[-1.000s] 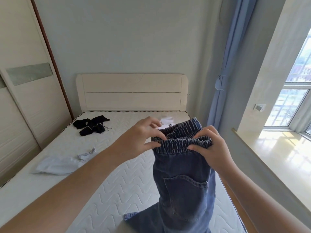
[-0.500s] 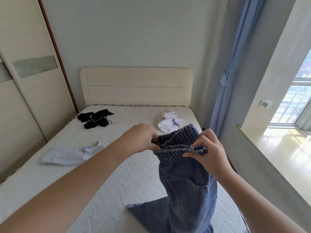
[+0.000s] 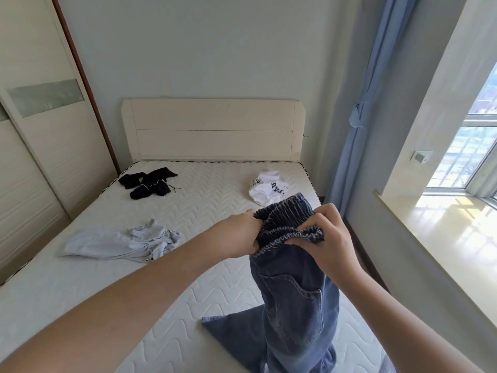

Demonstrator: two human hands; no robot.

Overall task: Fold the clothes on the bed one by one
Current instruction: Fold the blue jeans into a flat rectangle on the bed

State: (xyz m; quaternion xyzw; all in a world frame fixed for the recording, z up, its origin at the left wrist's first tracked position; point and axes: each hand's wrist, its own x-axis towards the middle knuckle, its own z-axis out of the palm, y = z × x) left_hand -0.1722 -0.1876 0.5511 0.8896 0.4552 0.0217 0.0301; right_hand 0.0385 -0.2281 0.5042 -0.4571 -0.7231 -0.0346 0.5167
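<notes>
Head view shows both hands holding one pair of blue jeans [image 3: 295, 300] up above the bed [image 3: 209, 286]. The left hand [image 3: 243, 235] grips the gathered elastic waistband at its left end, with the fingers curled into the cloth. The right hand [image 3: 329, 238] pinches the same waistband at its right side, fingers folded over the edge. The two hands are near each other, so the waistband is bunched between them and not stretched flat. Below the hands the legs hang down, and one leg end lies spread on the mattress.

I think the main risk is a crooked fold: because the waistband is crumpled, the two legs may not lie one on the other, and the pocket side may twist. The hanging leg can also drag on the mattress and make wrinkles. The jeans are close to the right edge of the bed, so part of them may slide off if they are laid down there.

Beyond the left hand lies a pale grey garment [image 3: 118, 242], and farther away a black garment [image 3: 148, 184]. Just behind the waistband is a white garment with dark letters [image 3: 269, 189]. All three look unfolded.

No box, basket or other container is visible.
</notes>
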